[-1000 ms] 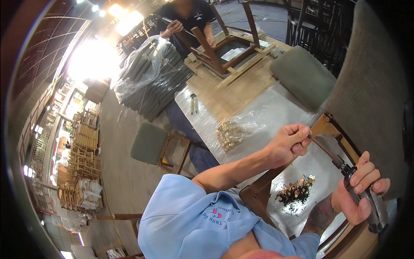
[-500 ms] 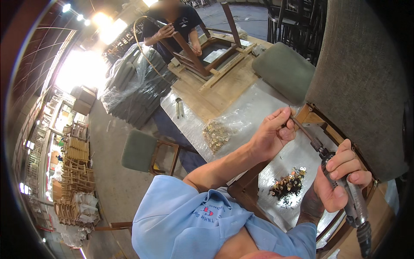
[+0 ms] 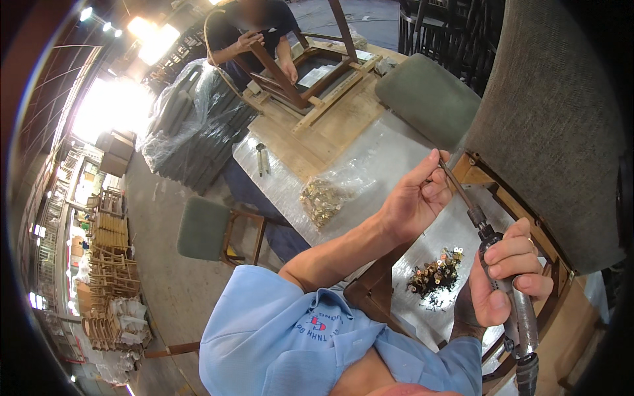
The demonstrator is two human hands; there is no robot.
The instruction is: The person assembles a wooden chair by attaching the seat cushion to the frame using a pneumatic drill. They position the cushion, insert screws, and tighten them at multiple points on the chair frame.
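Room: a furniture workshop with a concrete floor, bright light at the far openings, and stacks of wooden chair frames (image 3: 109, 264) along the left wall.
Workbench: a long table (image 3: 343, 142) of bare wood at the far end, with a clear plastic sheet over the near part.
Upholstered chair: a chair (image 3: 548, 125) with a grey-green fabric back stands on the right of the bench, its wooden seat frame (image 3: 522, 218) bare and open toward the person.
Wrapped stack: a pile of dark parts under clear plastic (image 3: 191, 125) sits on the floor beyond the bench's left side.
Co-worker: another person (image 3: 254, 33) at the far end holds a dark wooden chair frame (image 3: 297, 72) lying on the bench.
Seat cushion: a loose grey-green pad (image 3: 426, 96) lies on the bench near the upholstered chair.
Stool: a chair with a green seat (image 3: 205, 228) stands on the floor left of the bench.
Power screwdriver: a slim metal air-driven tool (image 3: 512, 300) with a long bit, angled up and left toward the seat frame's corner.
Right hand: the right hand (image 3: 505, 280) is wrapped closed around the tool's body.
Left hand: the left hand (image 3: 416, 198) pinches the bit's tip between thumb and fingertips, at the frame's corner.
Bag of fasteners: a clear bag of brass-coloured pieces (image 3: 323, 198) lies on the plastic sheet.
Loose screws: a small heap of dark and brass screws (image 3: 436, 274) lies just below the hands.
Pliers: a small hand tool (image 3: 262, 158) lies on the bench's left edge.
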